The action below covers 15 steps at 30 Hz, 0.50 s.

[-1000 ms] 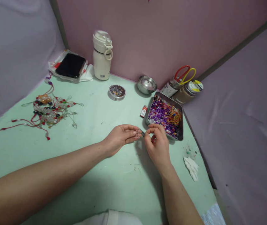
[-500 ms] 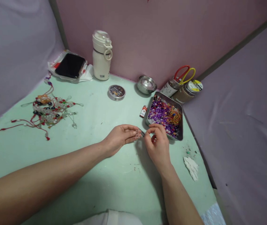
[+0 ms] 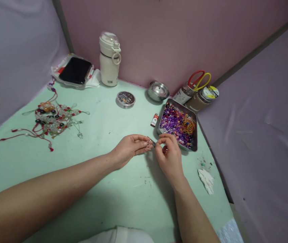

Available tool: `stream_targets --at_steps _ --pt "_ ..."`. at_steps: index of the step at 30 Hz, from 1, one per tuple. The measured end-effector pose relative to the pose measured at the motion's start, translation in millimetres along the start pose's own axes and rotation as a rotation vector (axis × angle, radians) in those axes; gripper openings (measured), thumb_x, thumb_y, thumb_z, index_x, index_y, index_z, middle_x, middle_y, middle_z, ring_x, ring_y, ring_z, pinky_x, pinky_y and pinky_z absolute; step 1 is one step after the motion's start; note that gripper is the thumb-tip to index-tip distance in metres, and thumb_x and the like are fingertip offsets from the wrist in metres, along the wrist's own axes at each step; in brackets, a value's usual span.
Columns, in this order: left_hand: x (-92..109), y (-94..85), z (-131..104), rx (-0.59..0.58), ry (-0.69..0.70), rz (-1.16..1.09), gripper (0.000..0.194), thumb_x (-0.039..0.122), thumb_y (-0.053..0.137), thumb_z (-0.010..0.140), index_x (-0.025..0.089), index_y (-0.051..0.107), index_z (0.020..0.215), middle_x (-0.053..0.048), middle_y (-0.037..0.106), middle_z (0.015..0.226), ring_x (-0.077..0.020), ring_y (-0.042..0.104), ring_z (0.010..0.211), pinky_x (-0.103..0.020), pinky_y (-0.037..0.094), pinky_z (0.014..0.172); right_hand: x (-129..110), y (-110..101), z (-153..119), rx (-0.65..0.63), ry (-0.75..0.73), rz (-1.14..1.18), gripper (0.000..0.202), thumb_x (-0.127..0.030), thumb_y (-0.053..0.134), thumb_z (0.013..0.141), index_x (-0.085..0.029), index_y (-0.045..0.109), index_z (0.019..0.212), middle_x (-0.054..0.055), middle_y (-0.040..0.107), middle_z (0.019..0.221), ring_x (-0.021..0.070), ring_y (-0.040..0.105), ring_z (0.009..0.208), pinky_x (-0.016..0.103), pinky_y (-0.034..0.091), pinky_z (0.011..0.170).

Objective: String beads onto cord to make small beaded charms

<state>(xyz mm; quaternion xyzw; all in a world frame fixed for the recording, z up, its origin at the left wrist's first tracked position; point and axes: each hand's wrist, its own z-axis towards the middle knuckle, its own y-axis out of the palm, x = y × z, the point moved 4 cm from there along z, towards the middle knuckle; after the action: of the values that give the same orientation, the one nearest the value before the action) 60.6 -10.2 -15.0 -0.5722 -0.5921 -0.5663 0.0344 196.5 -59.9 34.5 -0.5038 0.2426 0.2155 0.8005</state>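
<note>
Between the fingertips of my left hand [image 3: 133, 147] is a small cluster of clear beads [image 3: 148, 145]. My right hand [image 3: 169, 152] pinches a thin, dark metal tool [image 3: 152, 142], perhaps tweezers, whose tip reaches to the beads. Most of that tool is hidden by the fingers, so its exact kind is unclear. Just beyond my right hand stands a metal tray [image 3: 196, 135] with purple, red and dark beads and a tangle of yellow-orange cord [image 3: 187, 125].
A red-and-white lighter [image 3: 154, 120], a thread spool [image 3: 126, 99] and a metal bowl [image 3: 158, 91] lie ahead. Jars [image 3: 199, 101] hold scissors with red and yellow handles [image 3: 200, 80]. Beaded strings [image 3: 51, 119], a phone [image 3: 75, 70], a bottle [image 3: 110, 65] and crumpled tissue [image 3: 206, 181] surround the hands.
My right hand and the dark tool have shifted very slightly left toward the bead cluster. My left hand keeps its place and its hold.
</note>
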Motion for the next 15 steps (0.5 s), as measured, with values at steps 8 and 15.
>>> stream_targets --at_steps 8,15 --pt "-1.6 -0.6 0.2 -0.02 0.005 0.012 0.012 0.015 0.07 0.079 0.012 0.068 0.09 -0.006 0.071 0.089 -0.0146 0.068 0.088 -0.031 0.052 0.091 0.3 4.1 1.4 -0.042 -0.006 0.034 0.008 -0.016 0.052 0.085 -0.02 0.055 0.078 0.007 0.057 0.102 0.0208 0.057 0.097 0.034 0.047 0.075" --pt "-1.0 -1.0 0.0 0.001 0.02 0.028 0.015 0.015 0.07 0.079 0.013 0.066 0.093 -0.006 0.071 0.088 -0.0137 0.067 0.086 -0.032 0.052 0.09 -4.3 3.7 0.7 -0.079 0.032 0.091 0.009 -0.017 0.053 0.086 -0.02 0.056 0.078 0.007 0.058 0.102 0.0192 0.057 0.095 0.03 0.046 0.068"
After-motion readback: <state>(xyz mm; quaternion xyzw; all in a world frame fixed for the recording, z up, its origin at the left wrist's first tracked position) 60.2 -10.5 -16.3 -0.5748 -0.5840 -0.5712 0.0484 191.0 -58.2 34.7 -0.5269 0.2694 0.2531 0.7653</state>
